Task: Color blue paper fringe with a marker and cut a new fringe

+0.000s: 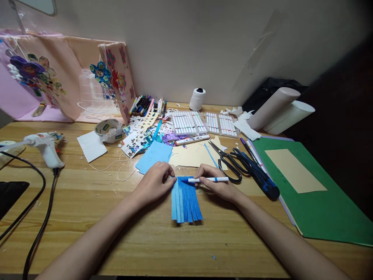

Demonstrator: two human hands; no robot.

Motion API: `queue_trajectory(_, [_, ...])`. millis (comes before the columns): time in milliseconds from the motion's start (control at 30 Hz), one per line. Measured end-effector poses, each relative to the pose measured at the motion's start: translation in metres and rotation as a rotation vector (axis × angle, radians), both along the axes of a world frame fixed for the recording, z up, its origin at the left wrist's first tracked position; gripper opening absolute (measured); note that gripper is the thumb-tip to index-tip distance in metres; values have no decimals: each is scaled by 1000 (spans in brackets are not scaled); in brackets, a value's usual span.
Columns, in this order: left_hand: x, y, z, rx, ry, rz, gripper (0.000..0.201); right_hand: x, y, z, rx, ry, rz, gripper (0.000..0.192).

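Observation:
A strip of blue paper cut into a fringe (186,200) lies on the wooden desk (116,217) in front of me. My left hand (154,183) pinches its top left corner with closed fingers. My right hand (214,182) holds a white marker with a blue cap (208,179) sideways, tip pointing left onto the top edge of the fringe. Both hands rest on the desk at the paper's upper edge.
Black scissors (230,161) and a blue-handled cutter (259,175) lie right of my hand. Green card with a cream sheet (314,194) is at the right. Marker trays (189,122), paper scraps (140,136), tape roll (109,128) sit behind. A glue gun (46,147) with cable is left.

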State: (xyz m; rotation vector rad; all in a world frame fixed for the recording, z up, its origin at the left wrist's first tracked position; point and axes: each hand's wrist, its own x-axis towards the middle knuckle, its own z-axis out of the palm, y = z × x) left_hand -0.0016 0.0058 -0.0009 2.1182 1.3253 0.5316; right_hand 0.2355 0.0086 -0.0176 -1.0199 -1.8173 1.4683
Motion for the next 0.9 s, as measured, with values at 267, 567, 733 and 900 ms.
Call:
queue_trajectory(267, [-2,1,1,54,-98,42,9,1,3,0,-58,233,-73,17])
queue_trajectory(567, [-3,6,-5,112,-61,96,9,-4,-3,8,20,-34,29,16])
queue_trajectory(733, [-3,7,-7,114,-58,94,9,-5,-2,8,49,-62,27,14])
queue_trajectory(900, [-3,9,-10,110,-60,92,8,-4,-2,8,30,-56,71,14])
